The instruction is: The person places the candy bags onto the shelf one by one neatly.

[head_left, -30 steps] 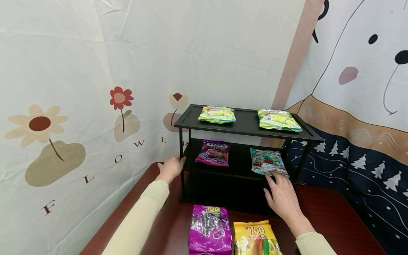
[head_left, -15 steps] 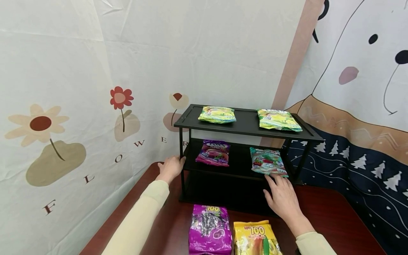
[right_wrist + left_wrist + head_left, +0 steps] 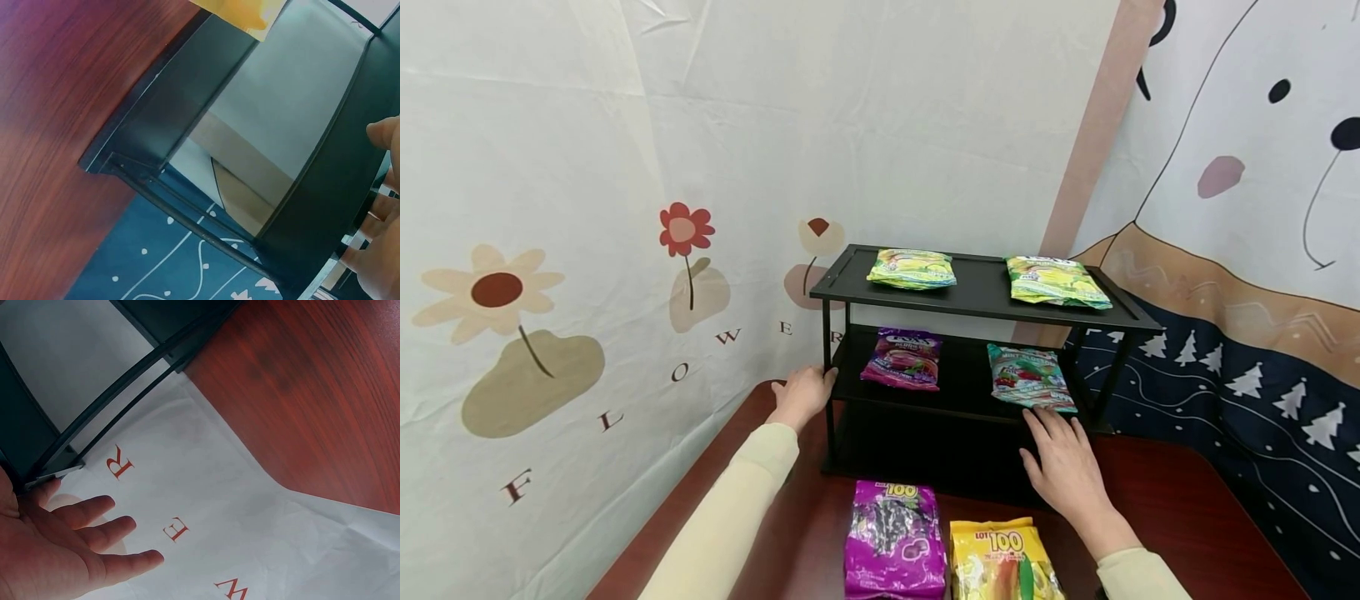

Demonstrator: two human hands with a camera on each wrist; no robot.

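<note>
A black tiered rack [image 3: 979, 282] stands on the table in the head view. At its left front post rests my left hand [image 3: 803, 398], thumb side against the frame; the left wrist view shows the other fingers [image 3: 103, 532] loosely extended and spread. My right hand [image 3: 1063, 458] touches the front edge of a teal candy bag [image 3: 1032, 379] at the right of the middle shelf, fingertips at the shelf's edge. A purple berry candy bag [image 3: 904, 360] lies left on that shelf. Up on top are two yellow-green candy bags, one left [image 3: 913, 270] and one right [image 3: 1057, 282].
On the reddish wooden table [image 3: 1180, 492] in front of the rack lie a purple candy bag [image 3: 895, 540] and a yellow candy bag [image 3: 1004, 560]. Behind hangs a pale printed cloth [image 3: 925, 125], with a dark blue tree-patterned part [image 3: 1247, 417] on the right.
The teal bag has shifted slightly back on the middle shelf, and my right fingers have slid from on top of it to its front edge. The left hand stays put.
</note>
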